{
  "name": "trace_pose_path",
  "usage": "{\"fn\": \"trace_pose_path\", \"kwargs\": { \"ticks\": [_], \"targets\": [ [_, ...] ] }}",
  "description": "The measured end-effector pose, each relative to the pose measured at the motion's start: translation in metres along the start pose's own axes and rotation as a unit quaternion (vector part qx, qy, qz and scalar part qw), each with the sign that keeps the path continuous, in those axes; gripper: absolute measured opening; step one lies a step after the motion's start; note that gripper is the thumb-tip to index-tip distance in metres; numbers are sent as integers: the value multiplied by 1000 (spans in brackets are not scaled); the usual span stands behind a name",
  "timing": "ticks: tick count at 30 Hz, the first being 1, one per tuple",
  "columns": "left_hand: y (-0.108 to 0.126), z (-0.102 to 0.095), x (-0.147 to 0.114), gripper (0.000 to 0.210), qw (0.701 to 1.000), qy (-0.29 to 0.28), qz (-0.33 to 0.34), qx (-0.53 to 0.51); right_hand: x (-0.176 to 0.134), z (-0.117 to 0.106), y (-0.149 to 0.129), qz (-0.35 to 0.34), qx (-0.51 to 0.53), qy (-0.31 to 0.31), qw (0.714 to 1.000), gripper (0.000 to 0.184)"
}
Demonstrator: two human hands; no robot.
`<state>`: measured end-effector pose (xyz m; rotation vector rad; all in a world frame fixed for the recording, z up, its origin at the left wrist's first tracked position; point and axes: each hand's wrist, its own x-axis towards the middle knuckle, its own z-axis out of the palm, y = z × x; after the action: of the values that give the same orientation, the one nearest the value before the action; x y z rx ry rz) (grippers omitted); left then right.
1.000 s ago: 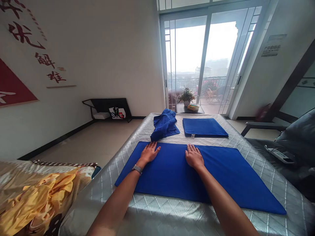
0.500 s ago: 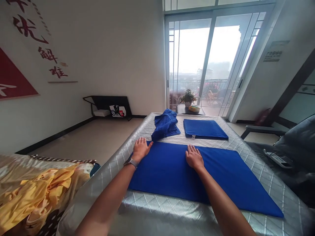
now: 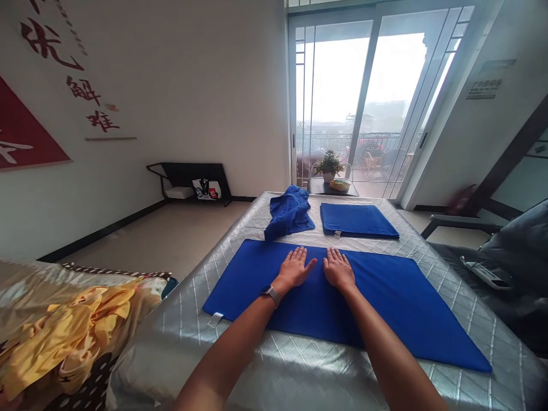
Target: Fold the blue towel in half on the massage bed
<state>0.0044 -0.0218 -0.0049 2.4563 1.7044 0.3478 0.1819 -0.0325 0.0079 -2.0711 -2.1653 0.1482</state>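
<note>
spread blue cloth (image 3: 398,302), presumably light and pliant, best lifted by its corners, underlies left hand (image 3: 294,268) and right hand (image 3: 339,270), each grip flat, empty.

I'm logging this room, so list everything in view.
spread cloth: one, blue, on table
crumpled cloth: one, blue, table's far left
folded cloth: at least one, blue, table's far right
table: one, silver-covered, centre
plant: one, green, beyond table
packet: one, yellow, beside plant
rack: one, black, far left
bag: one, mostly white, at rack
heap: one, yellow, lower left
banner: one, red, left wall
door: one, white-framed, far end
seat: one, dark, right
device: one, white, on seat
watch: one, dark, left wrist
left hand: one, on spread cloth
right hand: one, on spread cloth
</note>
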Motion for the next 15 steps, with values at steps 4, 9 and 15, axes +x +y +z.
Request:
{"fn": "trace_pose_path", "kwargs": {
  "ticks": [4, 9, 15],
  "targets": [
    [-79, -24, -35, 83, 995, -4, -91, 34, 1, 0, -1, 6, 2, -5, 1000, 64],
    [-157, -42, -89, 83, 982, 2, -180, 61, 0, 0, 0, 5, -3, -4, 1000, 64],
    [-168, -46, -113, 83, 982, 41, -174, 60, -3, -5, -3, 6, -7, 49, 999, 63]
  ]
}}
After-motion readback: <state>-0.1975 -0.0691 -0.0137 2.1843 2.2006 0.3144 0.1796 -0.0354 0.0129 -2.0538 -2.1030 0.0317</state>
